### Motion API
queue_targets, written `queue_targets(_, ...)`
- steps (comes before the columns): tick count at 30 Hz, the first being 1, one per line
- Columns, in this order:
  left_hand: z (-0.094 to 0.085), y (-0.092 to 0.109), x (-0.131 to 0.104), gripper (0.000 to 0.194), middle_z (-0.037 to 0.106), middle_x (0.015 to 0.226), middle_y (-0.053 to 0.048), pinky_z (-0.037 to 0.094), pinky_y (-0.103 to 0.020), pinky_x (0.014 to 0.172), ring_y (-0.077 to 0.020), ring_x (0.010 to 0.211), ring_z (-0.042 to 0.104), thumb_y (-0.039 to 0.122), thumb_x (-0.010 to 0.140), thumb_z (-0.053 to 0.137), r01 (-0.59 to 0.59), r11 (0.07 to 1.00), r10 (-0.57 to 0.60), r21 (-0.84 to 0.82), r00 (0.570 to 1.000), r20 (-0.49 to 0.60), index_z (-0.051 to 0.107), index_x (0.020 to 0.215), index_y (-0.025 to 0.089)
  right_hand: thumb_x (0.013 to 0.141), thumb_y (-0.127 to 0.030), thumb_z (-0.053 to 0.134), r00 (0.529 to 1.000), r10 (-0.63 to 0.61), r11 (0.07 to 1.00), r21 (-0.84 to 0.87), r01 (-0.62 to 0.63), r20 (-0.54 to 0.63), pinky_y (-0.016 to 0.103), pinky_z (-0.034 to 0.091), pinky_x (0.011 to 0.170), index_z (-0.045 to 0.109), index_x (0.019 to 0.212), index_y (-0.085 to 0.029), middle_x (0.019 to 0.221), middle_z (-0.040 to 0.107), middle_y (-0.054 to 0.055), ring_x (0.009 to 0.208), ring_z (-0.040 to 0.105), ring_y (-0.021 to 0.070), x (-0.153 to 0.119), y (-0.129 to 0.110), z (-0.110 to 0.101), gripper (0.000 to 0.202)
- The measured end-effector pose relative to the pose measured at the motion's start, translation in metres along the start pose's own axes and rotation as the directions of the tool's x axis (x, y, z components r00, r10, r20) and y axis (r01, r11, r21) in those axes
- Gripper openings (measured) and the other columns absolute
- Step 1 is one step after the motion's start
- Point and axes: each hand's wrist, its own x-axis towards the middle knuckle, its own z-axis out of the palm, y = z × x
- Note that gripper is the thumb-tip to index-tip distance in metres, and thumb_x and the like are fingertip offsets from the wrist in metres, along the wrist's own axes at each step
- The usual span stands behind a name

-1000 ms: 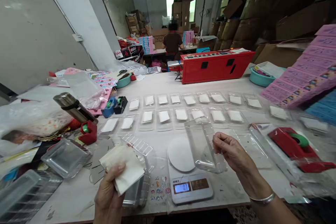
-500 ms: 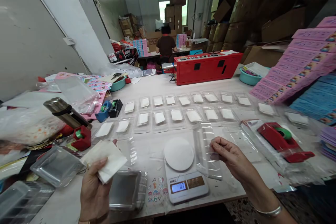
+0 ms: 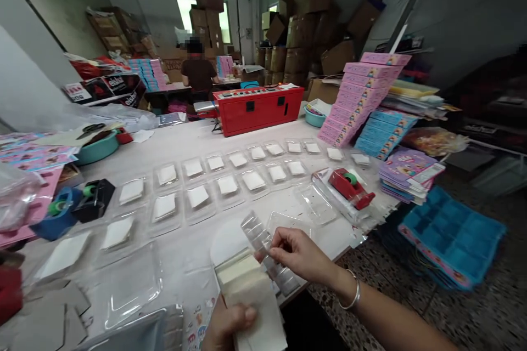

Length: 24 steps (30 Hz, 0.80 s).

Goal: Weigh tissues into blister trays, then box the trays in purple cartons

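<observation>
My left hand (image 3: 230, 321) is closed around a stack of cream-white paper squares (image 3: 261, 307), thumb on top, low in the middle. Just beyond it, my right hand (image 3: 298, 255) pinches a thin clear plastic tray (image 3: 256, 231) held tilted by its edge. The tray's lower part lies behind the paper stack and my fingers. A kitchen scale's round white pan (image 3: 225, 238) shows behind the stack, which hides most of the scale. Farther out, rows of clear trays hold folded white squares (image 3: 227, 185). Bare clear trays (image 3: 315, 204) lie right of my right hand.
A red tape dispenser (image 3: 349, 189) stands at the right, with blue and black dispensers (image 3: 94, 200) at left. A red machine (image 3: 259, 111) and stacked pink boxes (image 3: 354, 98) stand at the back. A person (image 3: 200, 74) sits beyond. Blue trays (image 3: 453, 236) are off the table's right edge.
My view has swung right. My hands, earlier apart on either side of the scale, are now close together, with the paper stack beside the clear tray. Both still hold the same things.
</observation>
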Motion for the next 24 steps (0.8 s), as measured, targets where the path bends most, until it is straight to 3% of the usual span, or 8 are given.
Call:
queue_targets(3, 0.011, 0.0, 0.001, 0.1, 0.078, 0.098, -0.013, 0.057, -0.037, 0.071, -0.0385, 0.096, 0.071, 0.023, 0.044, 0.084, -0.016, 0.997, 0.017, 0.071, 1.0, -0.025, 0.054, 0.14, 0.015, 0.078, -0.025, 0.066, 1.0, -0.011, 1.0, -0.009, 0.011, 0.0, 0.022, 0.037, 0.056, 0.056, 0.071, -0.019, 0.064, 0.057, -0.003, 0.061, 0.049, 0.0109, -0.004, 0.001, 0.004, 0.014)
queue_targets(6, 0.019, -0.002, 0.003, 0.094, 0.079, 0.094, -0.012, 0.057, -0.041, 0.077, -0.0379, 0.092, 0.072, 0.025, 0.045, 0.083, -0.076, 0.996, 0.081, 0.055, 0.992, -0.099, 0.059, 0.135, 0.017, 0.078, -0.02, 0.062, 0.994, -0.027, 0.996, 0.087, 0.018, 0.101, 0.023, 0.044, 0.064, 0.06, 0.082, -0.018, 0.077, 0.063, -0.001, 0.071, 0.057, 0.0131, -0.008, -0.003, 0.008, 0.004)
queue_targets(9, 0.023, -0.003, 0.003, 0.091, 0.078, 0.093, -0.012, 0.058, -0.042, 0.077, -0.0375, 0.089, 0.072, 0.023, 0.043, 0.082, -0.085, 0.996, 0.087, 0.018, 0.985, -0.15, 0.061, 0.132, 0.018, 0.08, -0.012, 0.056, 0.985, -0.128, 0.991, 0.06, 0.121, 0.116, 0.026, 0.047, 0.076, 0.063, 0.096, -0.019, 0.091, 0.067, 0.002, 0.084, 0.061, 0.0146, -0.012, -0.007, 0.012, 0.019)
queue_targets(12, 0.026, -0.001, 0.003, 0.091, 0.078, 0.092, -0.011, 0.058, -0.042, 0.076, -0.0373, 0.088, 0.073, 0.021, 0.041, 0.081, -0.087, 0.996, 0.084, -0.009, 0.979, -0.184, 0.062, 0.13, 0.018, 0.079, -0.01, 0.057, 0.988, -0.141, 0.989, -0.024, 0.143, 0.069, 0.024, 0.044, 0.071, 0.064, 0.097, -0.019, 0.081, 0.064, -0.001, 0.077, 0.057, 0.0131, -0.011, -0.007, 0.015, 0.022)
queue_targets(14, 0.027, 0.003, 0.003, 0.089, 0.078, 0.092, -0.011, 0.059, -0.041, 0.075, -0.0367, 0.087, 0.073, 0.02, 0.041, 0.08, -0.097, 0.995, 0.091, -0.02, 0.973, -0.211, 0.063, 0.129, 0.018, 0.077, -0.014, 0.065, 0.997, -0.074, 0.996, -0.046, 0.075, 0.032, 0.023, 0.039, 0.062, 0.063, 0.091, -0.019, 0.068, 0.057, -0.005, 0.066, 0.052, 0.0114, -0.007, -0.006, 0.016, 0.015)
queue_targets(17, 0.027, 0.009, 0.004, 0.088, 0.078, 0.092, -0.009, 0.059, -0.04, 0.076, -0.0349, 0.086, 0.073, 0.02, 0.043, 0.08, -0.112, 0.992, 0.097, -0.049, 0.964, -0.247, 0.063, 0.129, 0.018, 0.071, -0.024, 0.077, 1.0, 0.013, 0.999, 0.053, -0.013, -0.002, 0.022, 0.036, 0.057, 0.061, 0.085, -0.019, 0.06, 0.052, -0.008, 0.059, 0.047, 0.01, 0.002, -0.004, 0.014, 0.023)
queue_targets(21, 0.025, 0.013, 0.005, 0.085, 0.078, 0.091, -0.007, 0.06, -0.038, 0.076, -0.0316, 0.084, 0.074, 0.018, 0.047, 0.079, -0.124, 0.986, 0.091, -0.11, 0.959, -0.267, 0.063, 0.13, 0.02, 0.074, -0.05, 0.076, 0.998, -0.025, 0.953, 0.302, 0.008, 0.051, 0.025, 0.041, 0.061, 0.063, 0.085, -0.017, 0.067, 0.057, -0.004, 0.061, 0.05, 0.0105, 0.011, -0.001, 0.011, 0.037)
queue_targets(24, 0.024, 0.012, 0.005, 0.082, 0.078, 0.088, -0.007, 0.06, -0.037, 0.072, -0.0303, 0.081, 0.074, 0.018, 0.05, 0.079, -0.134, 0.98, 0.092, -0.146, 0.961, -0.261, 0.063, 0.13, 0.02, 0.078, -0.059, 0.071, 0.997, -0.074, 0.944, 0.324, 0.067, 0.009, 0.026, 0.041, 0.061, 0.061, 0.076, -0.018, 0.065, 0.054, -0.004, 0.061, 0.049, 0.0104, 0.016, 0.001, 0.011, 0.043)
